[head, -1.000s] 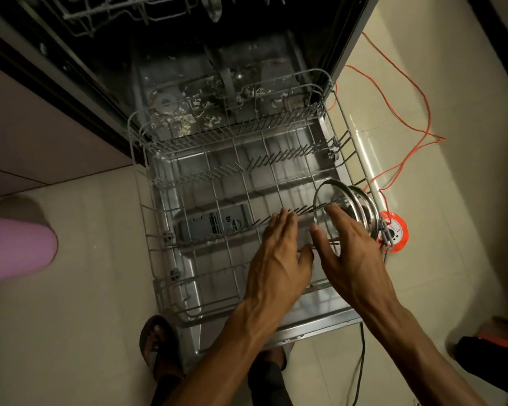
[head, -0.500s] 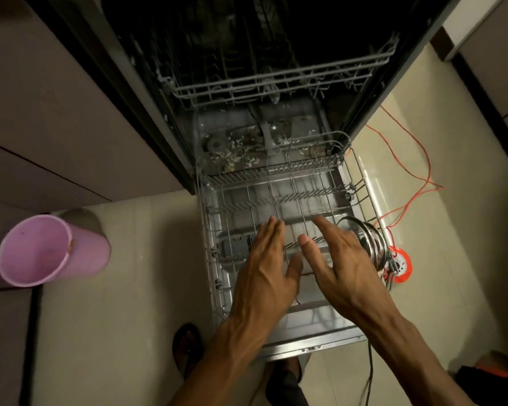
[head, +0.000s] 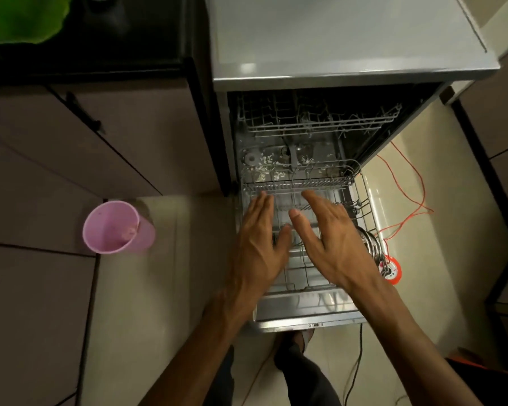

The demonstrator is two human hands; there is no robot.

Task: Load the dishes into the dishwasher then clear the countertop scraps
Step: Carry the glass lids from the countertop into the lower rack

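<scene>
The dishwasher [head: 335,48] stands open with its lower wire rack [head: 364,194] pulled out over the lowered door. A few steel plates [head: 371,244] stand on edge at the rack's right side. My left hand [head: 258,244] and my right hand [head: 332,235] hover side by side above the rack, fingers straight, holding nothing. The upper rack [head: 320,121] sits inside the tub. Food scraps [head: 264,164] are scattered on the tub floor.
A pink plastic bin [head: 115,228] stands on the tiled floor to the left. An orange cable [head: 408,200] and its orange reel [head: 390,268] lie right of the door. A dark countertop [head: 100,39] carries a green item [head: 24,19]. A black cord [head: 355,370] trails near my feet.
The view has risen and pulled back, bringing the dishwasher top and countertop into sight. My right hand has left the steel plates; both hands have lifted away from the rack.
</scene>
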